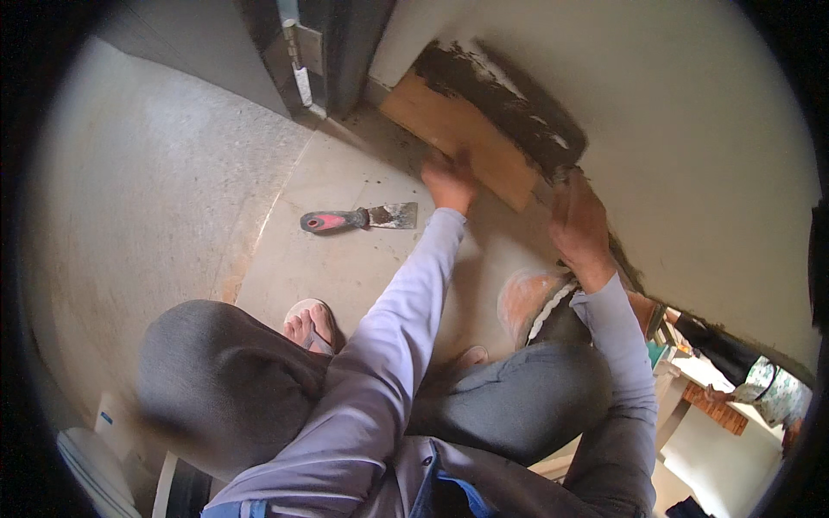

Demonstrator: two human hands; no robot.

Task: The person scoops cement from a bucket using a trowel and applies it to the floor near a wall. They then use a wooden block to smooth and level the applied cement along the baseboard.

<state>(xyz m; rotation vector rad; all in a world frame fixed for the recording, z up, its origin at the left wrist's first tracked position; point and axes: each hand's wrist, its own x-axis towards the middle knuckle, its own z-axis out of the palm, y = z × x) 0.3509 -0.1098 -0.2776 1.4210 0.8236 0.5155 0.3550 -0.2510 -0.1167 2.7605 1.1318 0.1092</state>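
Note:
A flat tan board (471, 138), perhaps a skirting tile, leans along the foot of the wall. Above it, a rough dark grey patch of mortar (518, 108) covers the wall. My left hand (449, 183) grips the board's lower edge, its fingers slightly blurred. At the right end of the mortar, my right hand (580, 223) is closed with fingertips close to the wall; what it holds is hidden. On the floor left of my left hand lies a scraper (345, 219) with a black and pink handle and a mortar-smeared blade.
Beside my right forearm stands a rounded pan (528, 302), orange inside with a whitish rim. A dark door frame (337, 60) with a metal hinge (296, 65) rises at the upper left. At the far right, another person (764, 380) is near a brown slatted piece (715, 408).

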